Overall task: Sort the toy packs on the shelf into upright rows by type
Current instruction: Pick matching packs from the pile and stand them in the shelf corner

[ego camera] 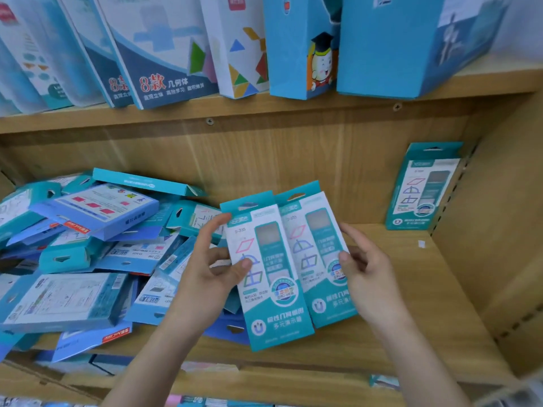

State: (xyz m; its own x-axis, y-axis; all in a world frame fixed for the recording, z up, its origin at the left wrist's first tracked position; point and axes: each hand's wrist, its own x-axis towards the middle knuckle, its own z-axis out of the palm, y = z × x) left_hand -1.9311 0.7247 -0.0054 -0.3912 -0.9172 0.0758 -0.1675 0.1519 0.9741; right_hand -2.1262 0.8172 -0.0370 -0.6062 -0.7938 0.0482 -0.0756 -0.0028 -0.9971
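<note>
Shelf (382, 333): sorting judged barely begun.
Pile (88, 245), left: many packs flat, jumbled, mixed types; all left to sort.
Left pack (273, 289) and right pack (320, 259): same teal type, held side by side at centre above shelf, edges overlapping.
Upright pack (423, 186), far right against side wall: only one placed.
Left hand (205, 274): pinches left pack, thumb on front, fingers (211, 230) curled at edge.
Right hand (367, 274): grips right pack, thumb on front, other fingers behind.

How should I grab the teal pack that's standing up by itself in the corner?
Probably pinch the upright teal pack near its top, by the hang-hole tab, thumb in front and fingers behind. Come from the front and left: the shelf's side wall stands close on its right, while its top stands free.
</note>
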